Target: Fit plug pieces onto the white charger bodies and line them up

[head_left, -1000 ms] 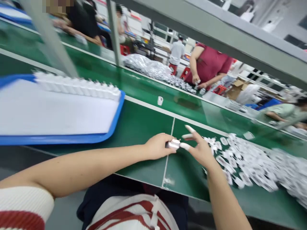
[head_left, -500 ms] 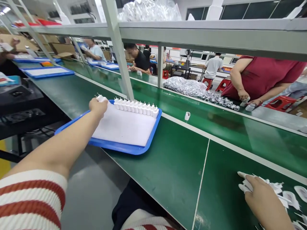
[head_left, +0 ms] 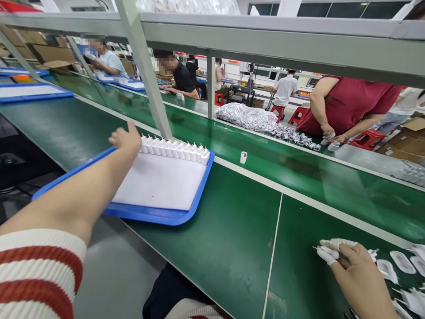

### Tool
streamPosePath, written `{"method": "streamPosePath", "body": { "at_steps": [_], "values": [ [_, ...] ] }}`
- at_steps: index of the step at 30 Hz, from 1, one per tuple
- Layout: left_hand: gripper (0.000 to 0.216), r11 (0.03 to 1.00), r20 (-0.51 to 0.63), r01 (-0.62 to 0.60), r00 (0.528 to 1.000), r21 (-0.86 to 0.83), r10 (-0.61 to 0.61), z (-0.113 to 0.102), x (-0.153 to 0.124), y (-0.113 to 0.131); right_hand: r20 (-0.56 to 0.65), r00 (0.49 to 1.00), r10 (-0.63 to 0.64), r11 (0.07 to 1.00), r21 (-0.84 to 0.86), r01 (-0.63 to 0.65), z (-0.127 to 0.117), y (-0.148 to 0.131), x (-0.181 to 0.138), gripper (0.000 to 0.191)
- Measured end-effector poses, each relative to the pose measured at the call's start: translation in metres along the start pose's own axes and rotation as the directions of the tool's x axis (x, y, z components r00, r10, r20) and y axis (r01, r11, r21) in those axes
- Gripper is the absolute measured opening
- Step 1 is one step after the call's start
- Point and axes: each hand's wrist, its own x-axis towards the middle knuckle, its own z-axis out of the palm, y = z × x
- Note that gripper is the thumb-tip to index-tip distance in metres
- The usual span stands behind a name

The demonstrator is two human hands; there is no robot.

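Note:
My left hand is above the back left of a blue tray, thumb raised and fingers apart, with nothing in it that I can see. Beside it, a row of white plug adapters stands upright, pins up, along the back of the white foam sheet lining the tray. At the right, my right hand wears white finger covers and pinches a small white plug part, mostly hidden, whose thin metal pin pokes out left. Loose white plug parts lie on the green bench just beyond and below that hand.
A single white housing stands on the green conveyor behind a pale strip. A grey shelf post rises behind the tray. Across the line, a person in a red shirt handles white parts near a heap of them.
My left hand has let go of a plug adapter, lengthening the row on the tray. My right hand has closed its fingertips on a small part from the pile. The view has shifted right.

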Motion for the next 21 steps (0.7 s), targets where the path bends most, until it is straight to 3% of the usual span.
{"method": "streamPosePath", "body": {
  "at_steps": [3, 5, 7, 11, 14, 15, 17, 21],
  "values": [
    [0.058, 1.000, -0.132, -0.002, 0.991, 0.009, 0.003, 0.019, 0.002, 0.045, 0.054, 0.993, 0.102, 0.983, 0.150, -0.109, -0.007, -0.020, -0.004, 0.031],
    [0.049, 0.991, -0.021, -0.133, 0.991, -0.015, 0.133, 0.048, 0.003, 0.087, 0.090, 0.984, 0.151, 0.961, 0.221, -0.167, -0.010, -0.031, -0.007, 0.037],
    [0.034, 0.969, 0.170, -0.239, 0.954, -0.064, 0.246, 0.088, 0.002, 0.132, 0.106, 0.980, 0.170, 0.938, 0.289, -0.194, -0.010, -0.036, -0.011, 0.041],
    [0.043, 0.967, 0.375, -0.235, 0.891, -0.100, 0.255, 0.163, -0.014, 0.200, 0.083, 0.990, 0.112, 0.917, 0.375, -0.135, -0.007, -0.037, -0.016, 0.044],
    [0.039, 0.976, 0.400, -0.184, 0.891, -0.114, 0.214, 0.191, -0.038, 0.218, 0.090, 0.991, 0.104, 0.848, 0.512, -0.135, -0.009, -0.040, -0.019, 0.041],
    [0.037, 0.977, 0.396, -0.174, 0.894, -0.127, 0.210, 0.195, -0.045, 0.219, 0.130, 0.985, 0.111, 0.771, 0.615, -0.167, -0.010, -0.042, -0.020, 0.041],
    [0.036, 0.970, 0.376, -0.174, 0.899, -0.168, 0.227, 0.200, -0.056, 0.219, 0.251, 0.953, 0.170, 0.500, 0.811, -0.303, -0.011, -0.046, -0.021, 0.046],
    [0.043, 0.946, 0.375, -0.220, 0.878, -0.238, 0.299, 0.205, -0.069, 0.228, 0.342, 0.915, 0.214, 0.332, 0.856, -0.397, -0.015, -0.052, -0.023, 0.053]
  ]
}}
